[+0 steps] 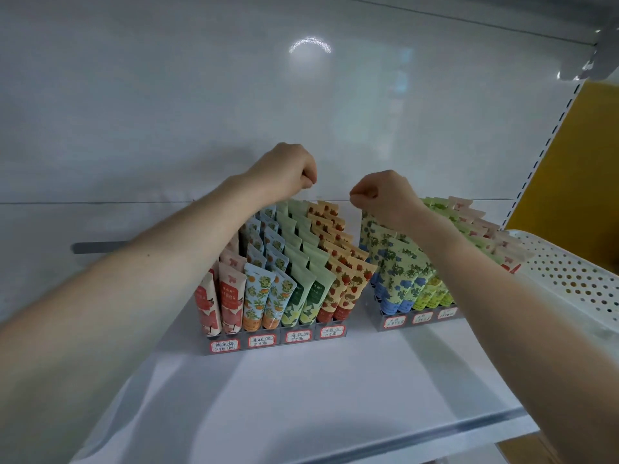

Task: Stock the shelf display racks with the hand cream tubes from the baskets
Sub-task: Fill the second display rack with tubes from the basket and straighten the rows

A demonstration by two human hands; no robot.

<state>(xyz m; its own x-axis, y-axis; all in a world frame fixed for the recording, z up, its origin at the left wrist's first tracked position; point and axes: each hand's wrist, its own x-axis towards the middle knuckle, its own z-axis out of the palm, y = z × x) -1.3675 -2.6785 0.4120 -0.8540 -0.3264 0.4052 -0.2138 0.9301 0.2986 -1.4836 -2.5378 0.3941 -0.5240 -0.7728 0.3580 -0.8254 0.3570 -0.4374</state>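
Two clear display racks stand side by side on the white shelf (301,390). The left rack (278,339) holds rows of hand cream tubes (301,262) in red-white, orange-fruit, green and strawberry prints. The right rack (418,319) holds blue-floral tubes (398,262), yellow-green tubes and pale pink tubes. My left hand (288,170) hovers above the back of the left rack with its fingers curled into a fist, and nothing shows in it. Over the back left corner of the right rack, my right hand (382,192) is curled the same way and holds nothing visible.
A white perforated basket (569,272) sits at the right end of the shelf, beside the right rack. The shelf's white back panel rises behind the racks. A slotted upright (546,149) and a yellow wall are on the right. Handwritten labels line the rack fronts.
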